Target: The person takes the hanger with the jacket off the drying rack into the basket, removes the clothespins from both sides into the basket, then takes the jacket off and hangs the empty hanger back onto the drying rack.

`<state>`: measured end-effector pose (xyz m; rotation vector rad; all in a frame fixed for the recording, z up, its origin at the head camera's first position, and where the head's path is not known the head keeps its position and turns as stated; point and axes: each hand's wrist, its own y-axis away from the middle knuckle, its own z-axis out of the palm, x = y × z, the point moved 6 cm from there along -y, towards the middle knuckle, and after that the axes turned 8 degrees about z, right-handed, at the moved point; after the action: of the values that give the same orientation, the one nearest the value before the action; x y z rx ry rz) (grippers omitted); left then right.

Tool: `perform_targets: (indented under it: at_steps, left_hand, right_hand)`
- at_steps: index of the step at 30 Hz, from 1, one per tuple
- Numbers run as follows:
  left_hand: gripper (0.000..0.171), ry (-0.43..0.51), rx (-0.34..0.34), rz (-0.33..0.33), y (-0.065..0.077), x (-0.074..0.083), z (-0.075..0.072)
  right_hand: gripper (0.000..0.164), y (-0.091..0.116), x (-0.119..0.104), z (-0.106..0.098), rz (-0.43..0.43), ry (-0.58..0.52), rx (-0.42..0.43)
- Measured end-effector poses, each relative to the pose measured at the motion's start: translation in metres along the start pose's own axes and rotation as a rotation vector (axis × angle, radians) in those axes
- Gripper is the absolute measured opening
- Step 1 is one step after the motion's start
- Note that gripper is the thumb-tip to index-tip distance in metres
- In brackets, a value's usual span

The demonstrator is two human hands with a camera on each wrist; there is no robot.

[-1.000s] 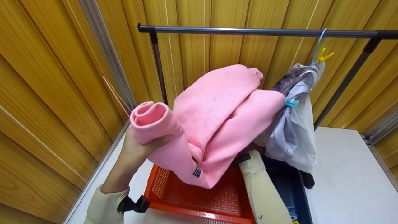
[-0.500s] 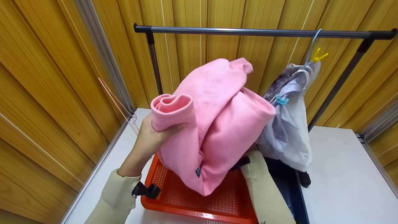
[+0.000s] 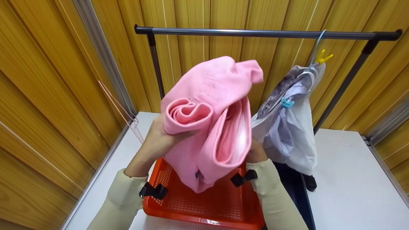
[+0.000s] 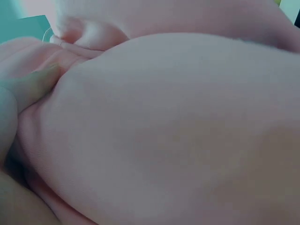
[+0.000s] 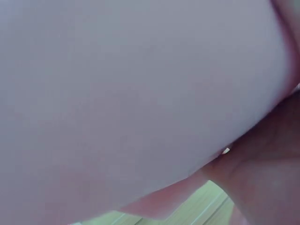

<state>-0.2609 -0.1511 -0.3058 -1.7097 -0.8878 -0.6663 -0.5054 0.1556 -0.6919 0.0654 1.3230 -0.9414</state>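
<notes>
A thick pink sweatshirt (image 3: 211, 78) with raised lettering is held up bunched in front of me by both hands. My left hand (image 3: 159, 135) grips a rolled end of it, the thumb across the front; that end's coiled opening faces me. On the other side, my right hand (image 3: 256, 151) holds a second folded end, whose wide opening shows several layers. Its fingers are hidden behind the cloth. In the left wrist view the left thumb (image 4: 37, 84) presses into the fabric. Pink cloth fills most of the right wrist view, with the right hand (image 5: 262, 173) at its lower edge.
Below the sweatshirt stands a red plastic basket (image 3: 204, 204), with a dark bin (image 3: 298, 195) beside it. A metal clothes rail (image 3: 243, 32) spans the back. Pale clothes (image 3: 302, 127) hang at right on a blue hanger (image 3: 314, 48). A pink hanger (image 3: 119, 108) is at left.
My left hand has moved right with its rolled end, nearer the right hand. The right-hand end has swung left and turned its opening toward me, so the two ends sit side by side.
</notes>
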Motion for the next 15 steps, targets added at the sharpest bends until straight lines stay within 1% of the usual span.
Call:
perform_targets:
  at_steps: [1, 2, 3, 4, 5, 7, 8, 9, 10, 11, 12, 13, 14, 15]
  left_hand:
    - [0.071, -0.022, -0.018, 0.039, -0.001, 0.002, 0.0]
    - [0.071, -0.042, -0.039, 0.078, -0.002, 0.005, 0.0]
    - [0.071, -0.062, -0.06, 0.113, -0.003, 0.007, 0.0]
    - [0.073, -0.077, -0.082, 0.145, -0.003, 0.009, 0.0]
    - [0.073, -0.092, -0.105, 0.172, -0.004, 0.01, 0.0]
    - [0.073, -0.118, -0.156, 0.213, -0.004, 0.011, 0.0]
    - [0.075, -0.129, -0.182, 0.229, -0.004, 0.011, 0.001]
    - [0.075, -0.145, -0.209, 0.241, -0.003, 0.01, 0.002]
    - [0.075, -0.16, -0.238, 0.248, -0.003, 0.009, 0.002]
    - [0.073, -0.176, -0.267, 0.249, -0.003, 0.008, 0.003]
    - [0.073, -0.19, -0.297, 0.247, -0.002, 0.006, 0.005]
    - [0.074, -0.194, -0.328, 0.24, -0.002, 0.004, 0.006]
    - [0.074, -0.2, -0.357, 0.231, -0.001, 0.002, 0.008]
    - [0.073, -0.204, -0.386, 0.22, -0.001, -0.001, 0.009]
  right_hand:
    - [0.043, -0.005, 0.001, -0.002, -0.02, -0.026, 0.002]
    - [0.045, -0.005, 0.007, -0.005, -0.046, 0.072, -0.062]
    - [0.046, -0.005, 0.014, -0.009, -0.057, 0.158, -0.099]
    - [0.044, -0.004, 0.023, -0.014, -0.055, 0.223, -0.103]
    - [0.042, 0.0, 0.033, -0.019, -0.044, 0.257, -0.095]
    - [0.032, 0.01, 0.051, -0.026, 0.023, 0.372, -0.025]
    - [0.028, 0.016, 0.062, -0.03, 0.038, 0.421, -0.001]
    - [0.024, 0.021, 0.068, -0.027, 0.05, 0.481, 0.011]
    - [0.02, 0.026, 0.072, -0.021, 0.072, 0.567, 0.03]
    - [0.021, 0.03, 0.074, -0.013, 0.082, 0.654, 0.052]
    - [0.026, 0.033, 0.076, -0.002, 0.104, 0.751, 0.085]
    - [0.035, 0.037, 0.077, 0.009, 0.115, 0.802, 0.114]
    - [0.044, 0.04, 0.08, 0.018, 0.118, 0.779, 0.121]
    - [0.052, 0.044, 0.082, 0.028, 0.157, 0.791, 0.154]
